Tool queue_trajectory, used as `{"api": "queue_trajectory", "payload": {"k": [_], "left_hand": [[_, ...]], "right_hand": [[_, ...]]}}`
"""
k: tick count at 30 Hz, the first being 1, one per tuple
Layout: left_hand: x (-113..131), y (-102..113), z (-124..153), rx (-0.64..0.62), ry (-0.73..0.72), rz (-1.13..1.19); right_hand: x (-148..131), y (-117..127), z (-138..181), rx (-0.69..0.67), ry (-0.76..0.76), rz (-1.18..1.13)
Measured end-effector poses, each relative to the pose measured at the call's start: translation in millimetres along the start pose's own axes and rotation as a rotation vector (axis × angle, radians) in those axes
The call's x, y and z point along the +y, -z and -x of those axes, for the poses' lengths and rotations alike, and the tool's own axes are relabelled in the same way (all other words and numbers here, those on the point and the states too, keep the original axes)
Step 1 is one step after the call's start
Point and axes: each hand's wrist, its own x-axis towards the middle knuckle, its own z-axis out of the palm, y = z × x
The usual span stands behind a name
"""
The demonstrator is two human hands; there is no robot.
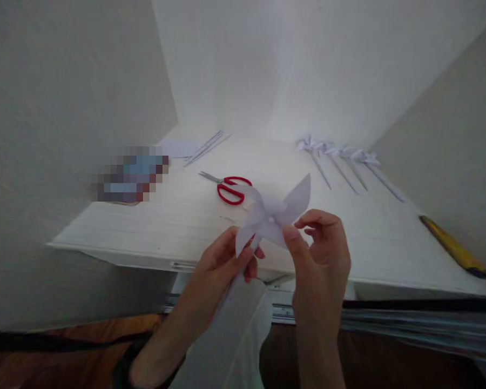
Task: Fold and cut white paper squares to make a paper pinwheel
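Observation:
A white paper pinwheel [270, 213] with curled blades and a small pale centre is held up over the front of the white table. My left hand [230, 256] is closed round the pinwheel's stick just below the blades. On the other side, my right hand [322, 243] has its thumb against the lower right blade, with the index finger bent close beside it. Part of that blade is hidden by the thumb. Behind the pinwheel lie red-handled scissors [229, 189], their blades pointing left, partly covered by one paper blade.
Several finished pinwheels [336, 151] lie in a row at the back right. Thin sticks [206, 148] and white paper [178, 148] lie back left, near a blurred phone-like object [133, 175]. A yellow-and-black tool [453, 247] rests by the right wall. Below is an open drawer [283, 310].

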Motion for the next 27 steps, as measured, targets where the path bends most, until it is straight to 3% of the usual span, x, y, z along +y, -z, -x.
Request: {"api": "queue_trajectory", "payload": {"k": [4,6,9,19,27], "left_hand": [[-3,1,3,-0.014,0.04,0.048],[-5,0,3,-0.008,0.055,0.071],[-8,-1,4,-0.005,0.051,0.087],[-8,-2,4,0.035,0.05,0.104],[-12,-6,4,0.035,0.08,0.124]], "right_hand": [[17,2,-10,-0.188,-0.207,-0.279],[19,3,-13,-0.35,-0.297,-0.413],[16,4,-16,-0.487,-0.35,-0.483],[7,16,-31,-0.664,-0.425,-0.471],[5,13,-32,-0.609,-0.349,-0.289]]}}
